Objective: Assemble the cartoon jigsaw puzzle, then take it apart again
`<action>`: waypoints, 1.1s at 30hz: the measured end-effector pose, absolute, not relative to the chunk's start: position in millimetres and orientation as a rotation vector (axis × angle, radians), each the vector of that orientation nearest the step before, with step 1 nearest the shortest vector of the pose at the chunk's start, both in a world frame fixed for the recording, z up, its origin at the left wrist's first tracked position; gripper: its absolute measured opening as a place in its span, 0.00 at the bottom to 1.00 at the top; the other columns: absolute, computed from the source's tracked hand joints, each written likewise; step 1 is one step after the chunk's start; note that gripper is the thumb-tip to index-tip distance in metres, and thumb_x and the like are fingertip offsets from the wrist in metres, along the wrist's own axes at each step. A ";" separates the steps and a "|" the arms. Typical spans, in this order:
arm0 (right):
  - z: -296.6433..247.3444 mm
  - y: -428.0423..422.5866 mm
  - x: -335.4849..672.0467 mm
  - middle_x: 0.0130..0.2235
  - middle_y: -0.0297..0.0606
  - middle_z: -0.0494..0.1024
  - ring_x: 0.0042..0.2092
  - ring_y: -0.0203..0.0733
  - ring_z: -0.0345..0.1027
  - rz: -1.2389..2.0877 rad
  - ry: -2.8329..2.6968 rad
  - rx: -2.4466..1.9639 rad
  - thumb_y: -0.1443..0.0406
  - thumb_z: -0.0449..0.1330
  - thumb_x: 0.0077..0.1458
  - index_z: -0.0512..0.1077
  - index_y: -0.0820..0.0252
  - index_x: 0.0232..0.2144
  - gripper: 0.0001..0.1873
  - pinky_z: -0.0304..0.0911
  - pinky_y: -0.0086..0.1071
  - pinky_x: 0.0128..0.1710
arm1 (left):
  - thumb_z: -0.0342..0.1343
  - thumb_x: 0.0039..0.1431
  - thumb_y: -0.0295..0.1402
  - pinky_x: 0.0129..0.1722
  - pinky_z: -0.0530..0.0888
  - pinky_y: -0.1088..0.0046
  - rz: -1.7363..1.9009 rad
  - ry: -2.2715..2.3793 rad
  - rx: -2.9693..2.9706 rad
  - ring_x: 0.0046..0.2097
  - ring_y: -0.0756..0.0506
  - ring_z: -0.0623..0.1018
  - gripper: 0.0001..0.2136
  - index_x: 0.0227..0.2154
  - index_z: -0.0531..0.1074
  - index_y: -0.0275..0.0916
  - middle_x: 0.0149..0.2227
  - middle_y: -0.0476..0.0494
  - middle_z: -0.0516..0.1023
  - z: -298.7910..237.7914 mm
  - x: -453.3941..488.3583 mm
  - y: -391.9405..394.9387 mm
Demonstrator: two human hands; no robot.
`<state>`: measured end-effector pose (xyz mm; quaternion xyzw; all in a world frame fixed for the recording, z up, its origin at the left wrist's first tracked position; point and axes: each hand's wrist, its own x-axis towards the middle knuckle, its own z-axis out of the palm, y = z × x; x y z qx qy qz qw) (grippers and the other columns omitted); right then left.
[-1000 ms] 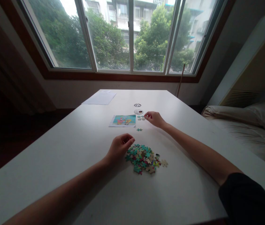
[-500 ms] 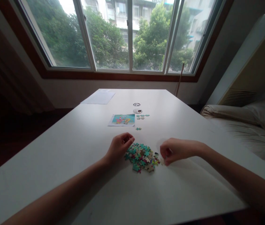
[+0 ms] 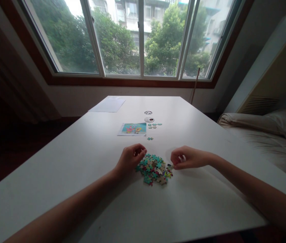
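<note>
A heap of loose jigsaw pieces [image 3: 154, 168], mostly teal, lies on the white table [image 3: 87, 158] in front of me. My left hand [image 3: 130, 160] rests curled at the heap's left edge, fingers bent inward. My right hand [image 3: 184, 158] sits at the heap's right edge with thumb and fingers pinched together; a small pale piece seems to be between them. Farther back lies a small cartoon picture card [image 3: 132, 129]. Beside the card are a few separated teal pieces [image 3: 154, 125] and a single piece [image 3: 150, 138].
Two small round objects [image 3: 149, 116] sit behind the card. A sheet of paper [image 3: 107, 105] lies at the table's far left. A large window is behind the table, a thin stick [image 3: 195, 84] leans by it, and a bed with pillows [image 3: 266, 128] is at the right.
My right hand came back from the separated pieces near the card to the right edge of the heap and pinched there. The pale piece that lay right of the heap is gone from the table.
</note>
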<state>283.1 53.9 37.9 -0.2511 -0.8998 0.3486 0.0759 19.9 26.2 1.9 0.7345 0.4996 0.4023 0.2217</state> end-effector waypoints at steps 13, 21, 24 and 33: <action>30.5 32.1 255.9 0.21 0.31 0.68 0.26 0.34 0.59 -0.561 -2.402 -0.320 0.68 0.54 0.57 0.67 0.58 0.28 0.06 0.52 0.33 0.30 | 0.52 0.55 0.37 0.23 0.63 0.78 0.962 1.217 2.082 0.24 0.51 0.66 0.12 0.24 0.75 0.36 0.21 0.48 0.73 23.0 48.3 -9.5; 33.9 27.1 251.2 0.22 0.31 0.69 0.27 0.34 0.59 -0.600 -2.402 -0.276 0.68 0.53 0.57 0.67 0.57 0.28 0.06 0.52 0.33 0.30 | 0.53 0.54 0.39 0.23 0.64 0.78 1.026 1.158 1.821 0.24 0.50 0.67 0.13 0.24 0.75 0.35 0.22 0.48 0.73 17.1 48.4 -7.9; 28.2 27.9 250.7 0.22 0.32 0.70 0.27 0.34 0.60 -0.467 -2.391 -0.345 0.67 0.54 0.56 0.68 0.57 0.29 0.04 0.53 0.32 0.31 | 0.53 0.54 0.38 0.23 0.64 0.78 1.035 1.187 1.842 0.25 0.50 0.67 0.12 0.24 0.74 0.34 0.21 0.48 0.72 16.3 47.0 -5.5; 15.3 27.2 245.0 0.22 0.30 0.67 0.25 0.31 0.60 0.613 -2.169 -0.909 0.62 0.56 0.53 0.70 0.60 0.29 0.07 0.56 0.26 0.27 | 0.52 0.53 0.37 0.23 0.62 0.78 1.002 1.175 1.988 0.24 0.51 0.65 0.11 0.22 0.72 0.35 0.20 0.49 0.70 17.1 44.0 -2.1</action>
